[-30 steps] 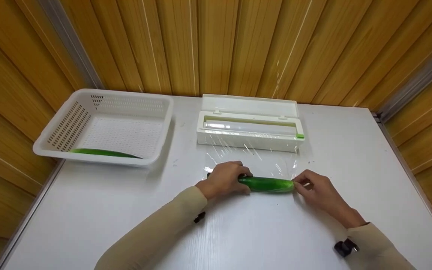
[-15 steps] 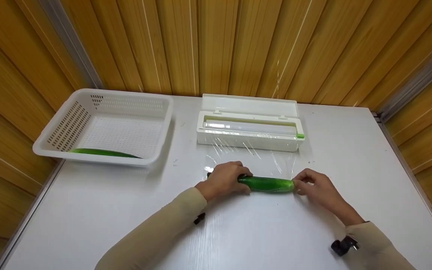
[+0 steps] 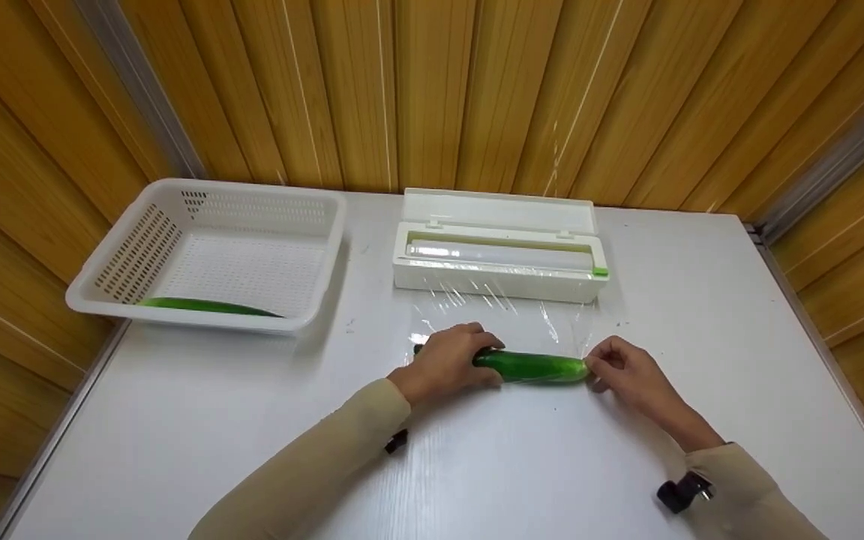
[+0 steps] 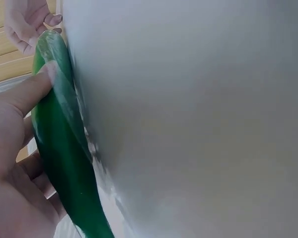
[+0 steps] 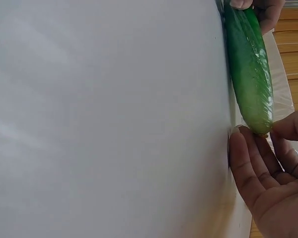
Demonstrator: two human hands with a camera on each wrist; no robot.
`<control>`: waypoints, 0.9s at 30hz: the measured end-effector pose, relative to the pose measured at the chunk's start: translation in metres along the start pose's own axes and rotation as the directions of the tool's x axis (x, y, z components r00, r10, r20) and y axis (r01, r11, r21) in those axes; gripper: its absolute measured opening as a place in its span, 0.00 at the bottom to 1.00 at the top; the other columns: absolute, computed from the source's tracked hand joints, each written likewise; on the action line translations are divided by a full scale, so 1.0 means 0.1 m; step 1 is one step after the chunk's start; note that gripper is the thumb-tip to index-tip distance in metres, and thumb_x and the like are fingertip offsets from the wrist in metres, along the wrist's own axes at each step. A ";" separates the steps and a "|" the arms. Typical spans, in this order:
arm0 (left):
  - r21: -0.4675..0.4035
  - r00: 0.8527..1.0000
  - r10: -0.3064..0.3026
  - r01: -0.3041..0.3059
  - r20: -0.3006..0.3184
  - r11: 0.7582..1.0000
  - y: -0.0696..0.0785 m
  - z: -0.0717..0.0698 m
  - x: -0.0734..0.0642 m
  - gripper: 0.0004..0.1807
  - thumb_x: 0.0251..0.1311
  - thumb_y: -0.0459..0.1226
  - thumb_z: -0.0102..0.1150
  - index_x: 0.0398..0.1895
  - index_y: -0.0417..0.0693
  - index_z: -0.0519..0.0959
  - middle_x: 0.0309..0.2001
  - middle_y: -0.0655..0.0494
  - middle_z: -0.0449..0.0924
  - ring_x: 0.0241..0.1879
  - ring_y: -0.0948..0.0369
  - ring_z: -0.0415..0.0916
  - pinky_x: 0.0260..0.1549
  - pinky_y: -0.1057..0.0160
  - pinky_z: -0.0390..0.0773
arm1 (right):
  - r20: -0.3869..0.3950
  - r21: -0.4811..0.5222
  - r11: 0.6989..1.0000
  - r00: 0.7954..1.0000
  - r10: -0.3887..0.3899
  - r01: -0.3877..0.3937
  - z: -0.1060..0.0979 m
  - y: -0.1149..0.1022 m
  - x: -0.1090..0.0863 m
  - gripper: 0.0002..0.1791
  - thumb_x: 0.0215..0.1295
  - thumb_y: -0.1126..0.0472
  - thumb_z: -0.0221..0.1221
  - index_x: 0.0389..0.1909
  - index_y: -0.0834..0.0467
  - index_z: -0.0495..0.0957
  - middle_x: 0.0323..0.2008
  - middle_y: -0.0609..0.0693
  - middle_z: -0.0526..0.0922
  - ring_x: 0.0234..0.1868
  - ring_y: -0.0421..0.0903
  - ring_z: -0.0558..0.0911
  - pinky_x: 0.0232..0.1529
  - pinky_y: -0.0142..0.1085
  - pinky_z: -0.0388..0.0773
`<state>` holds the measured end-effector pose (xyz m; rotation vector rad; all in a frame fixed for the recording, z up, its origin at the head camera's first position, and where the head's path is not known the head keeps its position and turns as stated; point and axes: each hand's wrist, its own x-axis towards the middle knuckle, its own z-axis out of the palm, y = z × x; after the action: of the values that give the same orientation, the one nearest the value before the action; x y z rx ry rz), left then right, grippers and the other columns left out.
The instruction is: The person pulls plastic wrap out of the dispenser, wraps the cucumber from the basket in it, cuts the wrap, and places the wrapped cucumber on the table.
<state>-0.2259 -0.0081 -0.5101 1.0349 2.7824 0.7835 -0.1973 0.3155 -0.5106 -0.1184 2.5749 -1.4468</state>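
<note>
A green cucumber (image 3: 529,367) lies crosswise on the white table, with clear cling film (image 3: 507,322) over part of it. My left hand (image 3: 451,361) grips its left part, the thumb on the near side and the fingers over the far side. The dark left tip shows just past that hand. At the paler right end, my right hand (image 3: 631,375) pinches the film between thumb and index finger. In the right wrist view the hand's other fingers (image 5: 246,168) extend below the tip. From the cucumber, the film runs back to a white dispenser box (image 3: 499,286) holding the roll.
The dispenser's lid (image 3: 499,210) is raised at the back. A white perforated basket (image 3: 207,322) stands on the left, with another cucumber (image 3: 207,305) inside along its near wall. Wood-patterned panels (image 3: 432,90) rise behind the table (image 3: 522,472).
My right wrist has shifted slightly left while the fingers stay at the cucumber's end. My left hand has moved very slightly left, still gripping the cucumber. The film's creases have changed a little.
</note>
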 end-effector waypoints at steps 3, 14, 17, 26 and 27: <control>-0.055 1.000 -0.021 0.021 -0.006 0.998 -0.02 -0.01 -0.03 0.30 0.62 0.48 0.78 0.65 0.49 0.82 0.54 0.54 0.83 0.50 0.61 0.80 0.53 0.61 0.79 | 0.003 0.028 1.000 1.000 -0.011 0.011 0.01 0.02 -0.01 0.08 0.78 0.65 0.60 0.46 0.67 0.76 0.39 0.57 0.86 0.36 0.50 0.88 0.38 0.38 0.85; -0.235 0.997 -0.028 0.011 -0.068 0.972 -0.22 -0.12 -0.24 0.14 0.66 0.35 0.72 0.53 0.48 0.83 0.50 0.57 0.82 0.49 0.60 0.79 0.55 0.59 0.78 | -0.015 0.020 0.999 0.999 -0.034 0.035 0.05 0.03 -0.02 0.08 0.78 0.64 0.62 0.45 0.67 0.77 0.41 0.57 0.87 0.38 0.46 0.88 0.40 0.35 0.85; -0.242 0.995 -0.013 -0.011 -0.097 0.970 -0.30 -0.16 -0.35 0.10 0.67 0.32 0.69 0.49 0.48 0.82 0.49 0.59 0.82 0.51 0.62 0.79 0.56 0.59 0.78 | -0.016 0.023 0.999 0.999 -0.030 0.030 0.06 0.03 -0.01 0.09 0.78 0.64 0.62 0.45 0.67 0.77 0.40 0.57 0.87 0.38 0.46 0.88 0.41 0.35 0.85; -0.087 0.994 0.109 -0.110 -0.016 0.990 -0.53 -0.40 -0.62 0.07 0.62 0.34 0.72 0.42 0.47 0.87 0.60 0.55 0.83 0.63 0.57 0.77 0.64 0.57 0.75 | -0.018 0.012 0.999 0.999 -0.030 0.030 0.04 0.01 -0.01 0.09 0.78 0.63 0.62 0.45 0.67 0.77 0.41 0.57 0.87 0.39 0.48 0.88 0.41 0.35 0.85; -0.066 0.993 0.115 -0.114 0.006 0.991 -0.55 -0.42 -0.63 0.08 0.62 0.34 0.73 0.44 0.47 0.88 0.62 0.55 0.82 0.64 0.57 0.77 0.65 0.57 0.74 | -0.021 0.004 1.000 0.999 -0.031 0.031 0.04 0.01 -0.01 0.09 0.78 0.63 0.62 0.45 0.67 0.77 0.41 0.57 0.87 0.39 0.47 0.88 0.41 0.34 0.85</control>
<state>-0.2196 -0.1018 -0.5068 1.1920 2.6897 0.8738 -0.1951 0.3134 -0.5136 -0.1436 2.5975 -1.4718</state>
